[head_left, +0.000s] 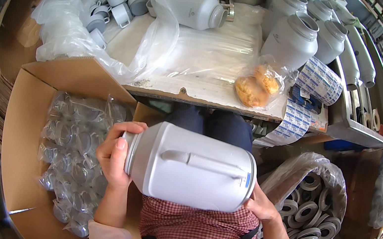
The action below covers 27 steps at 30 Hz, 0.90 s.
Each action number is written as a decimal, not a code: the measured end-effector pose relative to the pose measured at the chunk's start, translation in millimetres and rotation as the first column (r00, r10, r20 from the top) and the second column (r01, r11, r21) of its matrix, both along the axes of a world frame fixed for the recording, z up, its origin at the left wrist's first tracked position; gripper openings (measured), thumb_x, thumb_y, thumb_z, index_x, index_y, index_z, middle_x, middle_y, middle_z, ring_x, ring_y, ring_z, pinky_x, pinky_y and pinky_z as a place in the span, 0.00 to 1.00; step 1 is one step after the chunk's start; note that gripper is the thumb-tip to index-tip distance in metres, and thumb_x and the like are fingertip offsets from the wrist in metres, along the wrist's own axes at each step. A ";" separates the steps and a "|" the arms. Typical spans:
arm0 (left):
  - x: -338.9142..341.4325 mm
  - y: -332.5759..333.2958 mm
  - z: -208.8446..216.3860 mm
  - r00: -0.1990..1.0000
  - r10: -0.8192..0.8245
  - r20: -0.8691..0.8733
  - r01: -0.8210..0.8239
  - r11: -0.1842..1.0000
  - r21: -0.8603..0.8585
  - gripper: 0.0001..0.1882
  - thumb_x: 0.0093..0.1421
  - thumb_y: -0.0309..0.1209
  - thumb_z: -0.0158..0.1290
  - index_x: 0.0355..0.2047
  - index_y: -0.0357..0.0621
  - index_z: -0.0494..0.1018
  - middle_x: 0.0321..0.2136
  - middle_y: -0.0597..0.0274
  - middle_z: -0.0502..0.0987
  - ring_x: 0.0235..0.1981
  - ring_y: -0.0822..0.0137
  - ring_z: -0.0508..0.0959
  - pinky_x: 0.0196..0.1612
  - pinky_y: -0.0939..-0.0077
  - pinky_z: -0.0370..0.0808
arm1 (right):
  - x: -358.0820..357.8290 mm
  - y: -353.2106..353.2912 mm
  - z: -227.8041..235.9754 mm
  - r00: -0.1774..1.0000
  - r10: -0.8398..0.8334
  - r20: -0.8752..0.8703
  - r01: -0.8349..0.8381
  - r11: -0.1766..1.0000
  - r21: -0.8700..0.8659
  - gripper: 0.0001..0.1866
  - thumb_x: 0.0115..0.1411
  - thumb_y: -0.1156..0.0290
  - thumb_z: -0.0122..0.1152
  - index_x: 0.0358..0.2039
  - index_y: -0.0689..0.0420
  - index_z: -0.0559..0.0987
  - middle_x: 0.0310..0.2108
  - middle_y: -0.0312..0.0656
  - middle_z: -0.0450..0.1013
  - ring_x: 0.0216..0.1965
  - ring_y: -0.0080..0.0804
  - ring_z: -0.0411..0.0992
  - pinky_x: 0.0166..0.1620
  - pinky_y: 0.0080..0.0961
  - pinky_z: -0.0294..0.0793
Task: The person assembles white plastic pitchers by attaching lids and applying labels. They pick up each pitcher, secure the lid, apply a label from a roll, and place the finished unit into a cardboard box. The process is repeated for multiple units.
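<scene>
A large grey jug (191, 182) lies sideways across my lap, held between both hands. Its narrow neck points left, and a long handle (207, 163) runs along the side facing up. A small blue label (248, 180) sits near its base. My left hand (117, 153) is wrapped round the neck, thumb on top. At the base end, my right hand (261, 203) grips the lower corner; most of its fingers are hidden behind the jug.
An open carton (27, 143) of bagged cups stands left. On the worktable (197, 83) are grey jugs (291, 40), loose cups (119, 5) in plastic, bagged bread (256, 87) and a label roll (320, 81). At right, a lined bin (342, 178) holds grey rings.
</scene>
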State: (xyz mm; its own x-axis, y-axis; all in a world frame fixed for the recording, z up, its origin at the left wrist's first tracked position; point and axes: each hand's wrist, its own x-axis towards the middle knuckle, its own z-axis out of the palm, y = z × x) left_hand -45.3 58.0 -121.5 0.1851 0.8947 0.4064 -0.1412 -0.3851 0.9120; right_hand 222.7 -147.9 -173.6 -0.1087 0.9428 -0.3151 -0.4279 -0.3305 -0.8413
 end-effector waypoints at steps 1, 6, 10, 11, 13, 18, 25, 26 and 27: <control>0.3 -1.7 -2.3 0.999 -0.023 0.033 0.025 0.998 -0.061 0.21 0.69 0.35 0.50 0.28 0.25 0.79 0.43 0.39 0.81 0.46 0.47 0.82 0.48 0.56 0.78 | 0.9 1.9 0.7 1.000 -0.027 0.016 0.026 0.999 0.032 0.79 0.48 0.33 0.78 0.79 0.55 0.31 0.79 0.54 0.38 0.78 0.48 0.45 0.76 0.49 0.49; -4.2 -4.3 -21.6 0.999 -0.035 0.039 0.037 0.998 -0.048 0.22 0.70 0.37 0.48 0.34 0.25 0.80 0.43 0.41 0.81 0.45 0.51 0.82 0.48 0.59 0.78 | -3.7 14.8 15.5 0.985 -0.170 0.028 0.163 0.972 0.172 0.81 0.42 0.44 0.87 0.79 0.56 0.35 0.78 0.54 0.43 0.78 0.46 0.48 0.76 0.46 0.47; 5.5 -3.3 -49.0 0.995 0.044 0.090 0.020 0.794 -0.607 0.22 0.72 0.38 0.46 0.42 0.27 0.80 0.42 0.48 0.83 0.43 0.59 0.83 0.47 0.66 0.78 | 0.5 13.5 34.8 0.702 -0.288 0.652 -0.085 0.875 0.477 0.80 0.36 0.49 0.92 0.79 0.58 0.45 0.75 0.60 0.49 0.75 0.54 0.55 0.71 0.51 0.61; 6.6 -3.4 -52.7 0.995 0.094 0.030 -0.034 0.614 -0.788 0.22 0.72 0.38 0.45 0.44 0.28 0.80 0.42 0.50 0.83 0.42 0.61 0.83 0.47 0.68 0.78 | 2.4 11.1 39.3 0.480 -0.340 0.808 -0.224 0.843 0.488 0.80 0.34 0.49 0.92 0.78 0.59 0.47 0.73 0.61 0.51 0.74 0.56 0.57 0.69 0.52 0.65; 6.5 -3.7 -53.0 0.990 0.040 0.136 0.071 0.691 -0.719 0.22 0.73 0.39 0.45 0.46 0.30 0.80 0.41 0.53 0.84 0.40 0.64 0.83 0.46 0.72 0.79 | 1.3 9.3 44.4 0.540 -0.333 0.773 -0.191 0.846 0.497 0.76 0.33 0.46 0.92 0.76 0.61 0.54 0.72 0.63 0.52 0.71 0.59 0.60 0.65 0.53 0.72; -1.5 18.7 -21.7 0.891 -0.453 -0.011 0.450 0.888 -0.099 0.14 0.67 0.35 0.54 0.38 0.33 0.80 0.43 0.45 0.84 0.41 0.58 0.85 0.49 0.66 0.80 | 10.0 10.7 62.0 0.837 -0.007 0.546 0.050 0.997 -0.063 0.31 0.71 0.49 0.58 0.57 0.66 0.78 0.44 0.53 0.80 0.47 0.47 0.80 0.49 0.40 0.81; 97.0 67.6 -15.6 0.534 -0.783 -0.319 0.718 0.619 -0.319 0.14 0.73 0.36 0.52 0.33 0.40 0.77 0.38 0.54 0.83 0.42 0.65 0.82 0.51 0.67 0.78 | 3.9 65.6 57.8 0.470 -0.277 0.838 -0.372 0.798 0.473 0.31 0.72 0.45 0.52 0.56 0.61 0.82 0.65 0.55 0.71 0.69 0.56 0.65 0.72 0.53 0.59; 110.7 92.9 -11.6 0.673 -0.587 -0.449 0.559 0.802 -0.211 0.15 0.75 0.37 0.50 0.34 0.40 0.77 0.36 0.56 0.82 0.40 0.68 0.80 0.50 0.69 0.77 | -1.9 75.5 52.6 0.578 -0.217 0.787 -0.330 0.819 0.468 0.30 0.71 0.47 0.55 0.57 0.60 0.82 0.67 0.54 0.69 0.72 0.56 0.61 0.73 0.53 0.55; 123.3 124.0 -7.7 0.752 -0.368 -0.547 0.379 0.920 -0.098 0.16 0.76 0.38 0.49 0.35 0.40 0.76 0.34 0.58 0.81 0.39 0.70 0.79 0.49 0.71 0.76 | -7.7 84.8 47.0 0.615 -0.046 0.787 -0.352 0.877 0.326 0.29 0.70 0.48 0.58 0.59 0.60 0.81 0.70 0.53 0.66 0.75 0.56 0.56 0.74 0.54 0.52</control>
State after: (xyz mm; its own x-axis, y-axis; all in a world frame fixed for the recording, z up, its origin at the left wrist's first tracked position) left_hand 78.0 182.0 -129.2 0.6977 0.7007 0.1491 0.2393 -0.4242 0.8734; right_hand 215.1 -63.1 -126.6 -0.1767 0.9826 0.0573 0.4467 0.1319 -0.8849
